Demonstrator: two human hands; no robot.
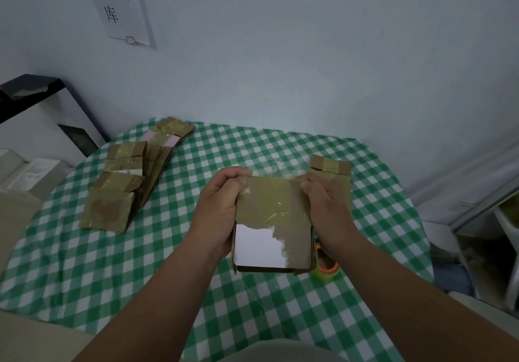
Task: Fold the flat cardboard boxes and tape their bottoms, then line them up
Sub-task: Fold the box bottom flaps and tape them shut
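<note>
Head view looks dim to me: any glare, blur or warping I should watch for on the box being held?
Head view: dim, bluish light overall; bright glare on the white label of the box, washing out any print; tape shows faint sheen; the wide lens bends the table edges and wall; both hands, left hand and right hand, are fairly sharp, slight softness only.

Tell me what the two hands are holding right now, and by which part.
Both grip one brown cardboard box patched with clear tape: left hand on its upper left edge, right hand on its upper right edge, fingers curled round the sides.
</note>
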